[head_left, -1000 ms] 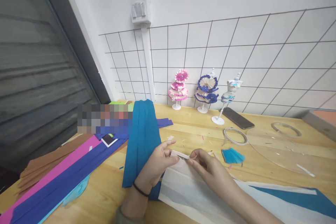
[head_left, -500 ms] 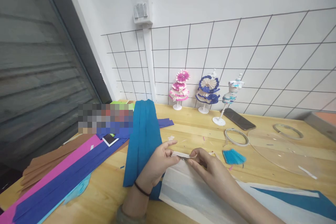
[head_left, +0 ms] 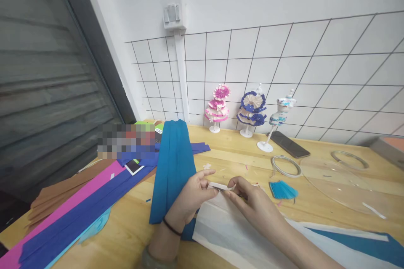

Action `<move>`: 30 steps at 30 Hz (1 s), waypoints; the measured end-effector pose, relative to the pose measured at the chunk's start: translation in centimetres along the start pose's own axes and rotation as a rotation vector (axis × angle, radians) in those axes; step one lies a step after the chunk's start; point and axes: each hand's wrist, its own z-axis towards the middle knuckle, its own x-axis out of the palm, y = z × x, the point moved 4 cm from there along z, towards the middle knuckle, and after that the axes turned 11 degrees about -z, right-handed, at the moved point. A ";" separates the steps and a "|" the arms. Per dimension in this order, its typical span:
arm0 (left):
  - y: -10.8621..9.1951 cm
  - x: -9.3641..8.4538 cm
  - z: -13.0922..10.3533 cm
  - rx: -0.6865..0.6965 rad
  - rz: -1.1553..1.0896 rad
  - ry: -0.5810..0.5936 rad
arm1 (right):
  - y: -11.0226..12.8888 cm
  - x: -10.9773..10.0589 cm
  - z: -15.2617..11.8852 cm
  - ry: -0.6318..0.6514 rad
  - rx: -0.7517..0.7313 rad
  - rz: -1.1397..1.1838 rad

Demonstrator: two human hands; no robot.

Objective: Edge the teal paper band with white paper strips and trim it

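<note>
My left hand (head_left: 195,191) pinches the left end of a narrow white strip (head_left: 219,186) between thumb and fingers. The strip's other end is between the thumb and fingertips of my right hand (head_left: 248,195). A small dark metallic item, too small to make out, lies along the strip between the fingertips. Below both hands spreads a white sheet (head_left: 221,231), partly covered by my right forearm. A folded teal sheet (head_left: 173,159) lies beside my left hand. Right of my right hand is a pleated light-blue piece (head_left: 283,190).
Three small dress-form figures, one pink (head_left: 217,109), one blue and white (head_left: 251,111), one mostly bare (head_left: 282,111), stand at the back of the wooden table (head_left: 126,214). A phone (head_left: 289,144), tape rolls (head_left: 286,166) and coloured paper strips (head_left: 85,210) lie around.
The view has shifted slightly, so the scene sits a little further right. Both hands keep their hold on the white strip, which shows a bit more between the fingertips.
</note>
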 end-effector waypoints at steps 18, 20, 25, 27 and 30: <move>0.1 0.1 0.0 -0.003 -0.024 0.005 | -0.1 0.5 0.1 0.007 0.010 0.054; 0.1 0.1 0.0 -0.002 -0.013 0.003 | 0.0 0.4 0.1 0.006 0.003 0.069; 0.1 0.2 -0.1 -0.003 -0.013 0.018 | 0.3 0.4 0.3 -0.015 -0.005 0.048; 0.1 0.3 -0.1 -0.004 -0.020 0.024 | 0.4 0.4 0.3 -0.019 -0.008 0.046; 0.0 0.3 -0.1 0.001 -0.011 0.011 | 0.4 0.5 0.3 -0.022 -0.013 0.060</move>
